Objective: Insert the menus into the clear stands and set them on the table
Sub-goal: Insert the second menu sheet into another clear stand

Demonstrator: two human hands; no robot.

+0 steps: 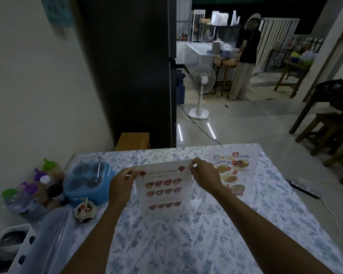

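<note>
A white Chinese food menu (163,191) stands upright in the middle of the floral-cloth table (186,244), its lower edge down at the table where a clear stand is hard to make out. My left hand (121,184) pinches its top left corner. My right hand (204,176) pinches its top right corner. Behind and to the right, a second colourful menu (234,167) stands upright in a clear stand near the table's far edge.
Sauce bottles (34,186), a blue condiment caddy (87,182) and a small cup (85,211) crowd the table's left side, with a white lidded box (28,246) at the near left. A dark object (303,187) lies at the right edge. Behind stand a black fridge, a fan and a person.
</note>
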